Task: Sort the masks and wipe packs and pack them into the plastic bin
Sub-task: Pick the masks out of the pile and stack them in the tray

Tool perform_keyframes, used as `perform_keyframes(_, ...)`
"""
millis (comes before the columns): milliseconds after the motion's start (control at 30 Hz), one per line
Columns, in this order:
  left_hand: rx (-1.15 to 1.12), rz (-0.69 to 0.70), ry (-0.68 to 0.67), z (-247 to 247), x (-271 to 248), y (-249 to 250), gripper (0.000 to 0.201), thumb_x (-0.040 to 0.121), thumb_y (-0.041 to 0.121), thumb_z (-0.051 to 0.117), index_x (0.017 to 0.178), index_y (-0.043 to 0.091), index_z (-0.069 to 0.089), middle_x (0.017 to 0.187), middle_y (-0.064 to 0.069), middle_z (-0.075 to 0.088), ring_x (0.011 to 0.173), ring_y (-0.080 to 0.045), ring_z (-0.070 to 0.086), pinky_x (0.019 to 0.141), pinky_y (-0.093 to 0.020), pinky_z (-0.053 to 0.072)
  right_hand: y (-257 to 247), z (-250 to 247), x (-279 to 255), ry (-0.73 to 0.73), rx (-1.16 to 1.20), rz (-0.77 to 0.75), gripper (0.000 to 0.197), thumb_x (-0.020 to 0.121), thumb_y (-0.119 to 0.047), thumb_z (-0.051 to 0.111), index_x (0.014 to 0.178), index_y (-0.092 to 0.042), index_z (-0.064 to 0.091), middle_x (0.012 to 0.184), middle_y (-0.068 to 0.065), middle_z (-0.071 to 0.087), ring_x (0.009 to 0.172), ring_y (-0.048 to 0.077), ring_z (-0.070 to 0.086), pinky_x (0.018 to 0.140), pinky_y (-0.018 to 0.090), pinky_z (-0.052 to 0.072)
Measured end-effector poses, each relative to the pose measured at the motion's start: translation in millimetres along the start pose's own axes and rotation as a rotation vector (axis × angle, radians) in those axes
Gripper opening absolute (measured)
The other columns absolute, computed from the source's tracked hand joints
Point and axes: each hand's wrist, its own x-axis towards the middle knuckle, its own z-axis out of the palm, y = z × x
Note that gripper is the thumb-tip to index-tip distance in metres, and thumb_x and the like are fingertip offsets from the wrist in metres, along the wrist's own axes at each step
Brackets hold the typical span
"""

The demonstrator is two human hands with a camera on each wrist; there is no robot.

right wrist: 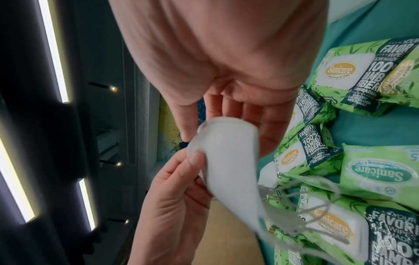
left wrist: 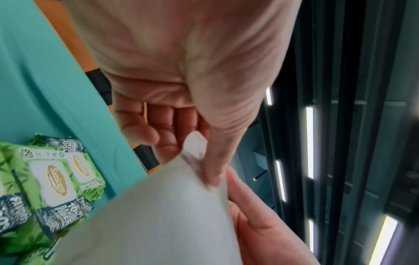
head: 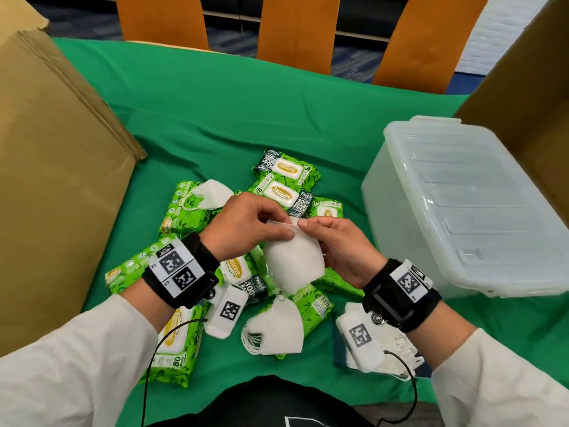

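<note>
I hold one white mask (head: 292, 260) above the pile with both hands. My left hand (head: 281, 223) pinches its top edge between thumb and fingers (left wrist: 211, 170). My right hand (head: 308, 226) grips the same edge from the right, fingers behind the mask (right wrist: 231, 161). Its ear loops (right wrist: 306, 206) dangle below. Several green wipe packs (head: 278, 192) lie scattered on the green cloth (head: 215, 112), with loose masks among them (head: 212, 194) (head: 277, 328). A stack of masks (head: 400, 355) lies under my right wrist. The translucent plastic bin (head: 462, 211) stands at the right, closed on top.
A large cardboard box (head: 52, 180) stands at the left and another (head: 529, 87) behind the bin at the right. Orange chair backs (head: 295, 29) line the table's far edge. Bare green cloth stretches beyond the pile.
</note>
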Motion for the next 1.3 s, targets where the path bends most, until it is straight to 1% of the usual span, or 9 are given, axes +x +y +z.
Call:
perform_keyframes(100, -0.099, -0.017, 0.024, 2.2, -2.3, -5.2, 0.007, 0.084, 0.015, 0.083, 0.090, 0.012, 0.081, 0.088, -0.002, 0.078, 0.085, -0.012, 0.070, 0.084, -0.035, 0.056, 0.4, -0.8, -1.2, 0.018, 0.016, -0.031, 0.039, 0.077, -0.020, 0.080, 0.107, 0.002, 0.071, 0.093, 0.011, 0.072, 0.076, 0.020, 0.067, 0.065, 0.032, 0.053)
perform_keyframes(233, -0.378, -0.090, 0.085, 9.1, -7.1, -12.6, 0.020, 0.082, 0.002, 0.080, 0.101, 0.005, 0.076, 0.089, -0.012, 0.077, 0.084, -0.016, 0.070, 0.080, -0.031, 0.058, -1.3, -0.7, -1.8, 0.064, -0.002, -0.065, 0.009, 0.084, 0.001, 0.074, 0.092, -0.001, 0.072, 0.080, 0.004, 0.074, 0.069, 0.016, 0.069, 0.058, 0.026, 0.055)
perform_keyframes(333, -0.556, -0.171, 0.154, 16.7, -14.0, -18.6, 0.035, 0.073, 0.007, 0.087, 0.104, 0.012, 0.072, 0.088, -0.027, 0.071, 0.081, -0.020, 0.068, 0.071, -0.031, 0.056, -3.5, -0.6, -3.3, 0.073, 0.025, -0.055, 0.007, 0.086, 0.001, 0.072, 0.086, -0.006, 0.072, 0.075, 0.001, 0.074, 0.064, 0.013, 0.068, 0.054, 0.025, 0.054)
perform_keyframes(467, -0.670, -0.168, 0.216, 31.4, -23.2, -24.4, 0.050, 0.071, 0.013, 0.085, 0.118, 0.014, 0.067, 0.113, -0.004, 0.073, 0.097, -0.012, 0.071, 0.082, -0.027, 0.056, -4.3, -1.4, -4.5, 0.058, 0.067, -0.012, 0.005, 0.088, -0.002, 0.071, 0.089, -0.007, 0.072, 0.077, 0.003, 0.074, 0.064, 0.014, 0.068, 0.054, 0.027, 0.057)
perform_keyframes(533, -0.713, -0.159, 0.168, 37.0, -25.6, -27.1, 0.045, 0.078, 0.010, 0.080, 0.122, 0.009, 0.068, 0.118, -0.008, 0.074, 0.104, -0.015, 0.070, 0.090, -0.027, 0.056, -3.5, -1.8, -4.7, 0.038, 0.063, 0.018, 0.006, 0.089, -0.004, 0.070, 0.090, -0.008, 0.073, 0.078, 0.004, 0.073, 0.064, 0.014, 0.068, 0.056, 0.028, 0.058)
perform_keyframes(733, -0.617, -0.178, 0.277, 43.3, -30.9, -30.9, 0.018, 0.085, 0.004, 0.075, 0.097, -0.009, 0.072, 0.096, -0.019, 0.077, 0.084, -0.017, 0.066, 0.078, -0.026, 0.053, 0.9, -2.1, -9.0, 0.048, -0.040, -0.024, 0.010, 0.091, -0.007, 0.070, 0.088, -0.013, 0.076, 0.082, 0.003, 0.075, 0.071, 0.014, 0.068, 0.061, 0.029, 0.055)
perform_keyframes(900, -0.495, -0.159, 0.241, 40.4, -38.2, -33.2, 0.013, 0.085, 0.011, 0.079, 0.093, 0.000, 0.077, 0.093, -0.023, 0.076, 0.082, -0.019, 0.065, 0.078, -0.035, 0.050, 8.2, -0.5, -15.2, 0.079, -0.097, -0.094, 0.011, 0.087, -0.005, 0.075, 0.080, -0.013, 0.073, 0.074, 0.000, 0.073, 0.066, 0.013, 0.067, 0.053, 0.026, 0.052)
perform_keyframes(1067, -0.497, -0.186, 0.301, 41.0, -46.4, -34.5, 0.007, 0.082, 0.009, 0.080, 0.087, 0.004, 0.077, 0.086, -0.013, 0.078, 0.075, -0.015, 0.070, 0.066, -0.025, 0.053, 13.4, 3.7, -21.6, 0.053, -0.085, -0.072, 0.012, 0.089, -0.002, 0.072, 0.081, -0.010, 0.073, 0.070, 0.000, 0.073, 0.060, 0.011, 0.066, 0.050, 0.023, 0.052)
perform_keyframes(1300, -0.512, -0.220, 0.347, 41.4, -50.0, -39.9, 0.015, 0.079, 0.010, 0.084, 0.081, -0.001, 0.073, 0.084, -0.019, 0.076, 0.072, -0.017, 0.066, 0.065, -0.026, 0.052, 18.5, 7.1, -22.6, 0.023, -0.094, -0.067, 0.007, 0.093, -0.004, 0.069, 0.090, -0.001, 0.074, 0.074, 0.005, 0.073, 0.064, 0.014, 0.068, 0.053, 0.027, 0.056)
